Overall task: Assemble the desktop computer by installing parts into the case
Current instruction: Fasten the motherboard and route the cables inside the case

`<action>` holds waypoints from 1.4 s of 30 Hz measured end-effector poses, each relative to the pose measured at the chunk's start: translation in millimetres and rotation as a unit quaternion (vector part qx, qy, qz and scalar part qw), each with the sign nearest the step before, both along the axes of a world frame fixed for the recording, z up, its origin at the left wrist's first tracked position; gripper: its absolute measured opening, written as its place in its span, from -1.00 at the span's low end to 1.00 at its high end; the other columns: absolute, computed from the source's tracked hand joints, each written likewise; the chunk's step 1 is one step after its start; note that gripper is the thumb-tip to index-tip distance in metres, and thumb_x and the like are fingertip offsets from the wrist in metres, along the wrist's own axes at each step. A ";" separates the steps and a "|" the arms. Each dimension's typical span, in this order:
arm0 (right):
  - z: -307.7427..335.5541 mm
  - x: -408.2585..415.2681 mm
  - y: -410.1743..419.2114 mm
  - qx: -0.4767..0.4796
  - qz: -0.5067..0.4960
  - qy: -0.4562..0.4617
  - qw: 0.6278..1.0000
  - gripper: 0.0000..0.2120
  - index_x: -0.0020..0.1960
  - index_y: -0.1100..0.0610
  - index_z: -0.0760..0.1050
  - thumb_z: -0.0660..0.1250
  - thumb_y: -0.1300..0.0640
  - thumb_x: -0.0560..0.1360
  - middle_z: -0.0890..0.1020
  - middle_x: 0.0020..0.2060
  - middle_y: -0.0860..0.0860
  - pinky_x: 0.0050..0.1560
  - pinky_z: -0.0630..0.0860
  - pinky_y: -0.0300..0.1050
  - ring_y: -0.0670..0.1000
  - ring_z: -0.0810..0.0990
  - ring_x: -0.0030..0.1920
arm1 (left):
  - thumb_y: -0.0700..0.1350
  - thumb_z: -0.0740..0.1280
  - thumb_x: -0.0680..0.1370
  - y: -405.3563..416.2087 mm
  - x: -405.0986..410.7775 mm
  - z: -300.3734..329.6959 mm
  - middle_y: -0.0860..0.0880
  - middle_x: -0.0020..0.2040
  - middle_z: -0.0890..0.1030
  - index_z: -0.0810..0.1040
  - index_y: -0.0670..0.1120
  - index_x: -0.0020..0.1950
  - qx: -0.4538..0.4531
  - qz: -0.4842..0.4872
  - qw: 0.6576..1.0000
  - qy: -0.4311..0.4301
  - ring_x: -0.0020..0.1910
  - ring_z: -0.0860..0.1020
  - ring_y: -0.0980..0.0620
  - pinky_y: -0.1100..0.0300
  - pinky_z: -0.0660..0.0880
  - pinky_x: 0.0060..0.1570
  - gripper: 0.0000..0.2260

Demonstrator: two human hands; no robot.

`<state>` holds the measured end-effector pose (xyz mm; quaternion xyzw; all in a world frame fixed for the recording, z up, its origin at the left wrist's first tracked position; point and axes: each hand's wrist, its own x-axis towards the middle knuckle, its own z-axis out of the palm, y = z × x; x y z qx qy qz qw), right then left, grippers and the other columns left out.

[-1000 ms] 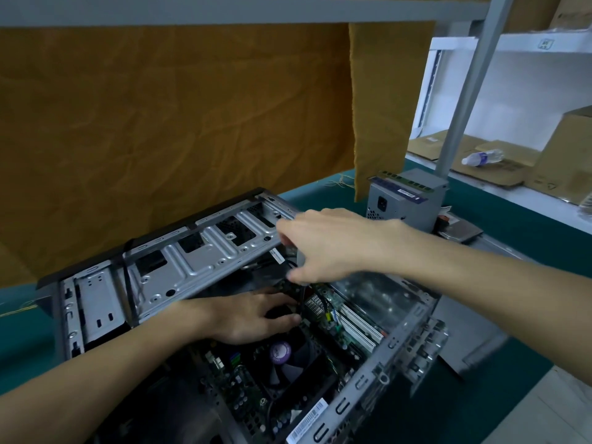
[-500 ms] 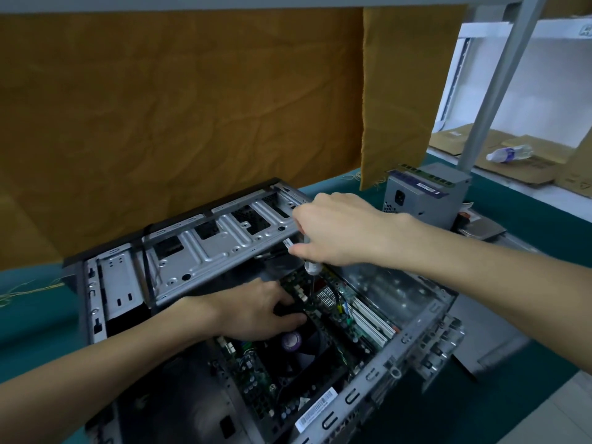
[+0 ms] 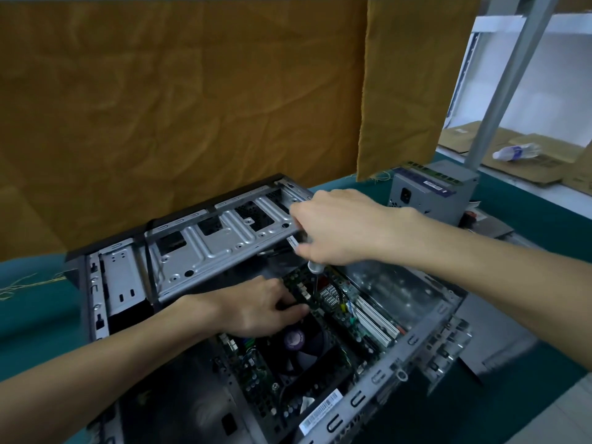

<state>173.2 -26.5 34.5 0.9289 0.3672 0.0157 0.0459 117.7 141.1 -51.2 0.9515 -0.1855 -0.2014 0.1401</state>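
An open desktop case [image 3: 205, 251] lies on its side on the green table, its silver drive cage tilted up at the back. Inside sit a green motherboard [image 3: 339, 302] and a black CPU fan [image 3: 298, 344] with a purple hub. My right hand [image 3: 339, 229] grips a screwdriver [image 3: 315, 270] with a clear handle, its shaft pointing down at the board beside a small heatsink. My left hand [image 3: 262, 309] rests on the motherboard just above the fan, its fingers curled and its fingertips pressing near the fan's upper edge.
A grey power supply [image 3: 432, 193] stands on the table behind the case, by a metal post [image 3: 499, 91]. An orange cloth [image 3: 179, 104] hangs behind. Flat cardboard and a plastic bottle [image 3: 515, 152] lie on a far shelf. A dark panel lies right of the case.
My right hand has drawn back slightly from the drive cage and the screwdriver now shows below it, pointing at the board. My left hand stays by the fan. The camera has shifted.
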 end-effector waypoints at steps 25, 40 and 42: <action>-1.5 -2.6 -6.6 -0.002 -0.013 -0.017 1.000 -0.70 0.00 0.06 0.40 0.30 -0.17 0.59 0.39 -0.29 -0.02 -0.26 0.33 0.01 0.11 0.44 -0.26 | 0.11 0.14 0.70 1.8 8.2 -4.5 -0.04 -0.39 0.45 0.44 -0.17 -0.23 -0.035 0.005 0.999 -0.001 -0.42 0.34 0.02 -0.04 0.41 -0.25 -0.55; 1.8 -3.8 -6.4 -0.013 -0.011 -0.010 1.000 -0.77 0.03 0.09 0.40 0.31 -0.07 0.59 0.38 -0.31 -0.02 -0.30 0.31 0.00 0.14 0.46 -0.24 | 0.08 0.15 0.70 0.7 6.3 -3.2 -0.05 -0.41 0.42 0.42 -0.20 -0.26 -0.047 0.007 0.999 -0.006 -0.46 0.29 0.03 0.04 0.33 -0.31 -0.55; -0.8 -4.1 -5.7 -0.007 -0.010 0.005 1.000 -0.69 0.08 0.08 0.36 0.31 -0.14 0.57 0.35 -0.29 -0.03 -0.23 0.35 0.02 0.15 0.45 -0.20 | 0.07 0.15 0.69 0.1 6.1 -3.2 -0.05 -0.41 0.43 0.43 -0.20 -0.25 -0.045 0.006 0.999 -0.006 -0.46 0.30 0.04 0.02 0.34 -0.31 -0.56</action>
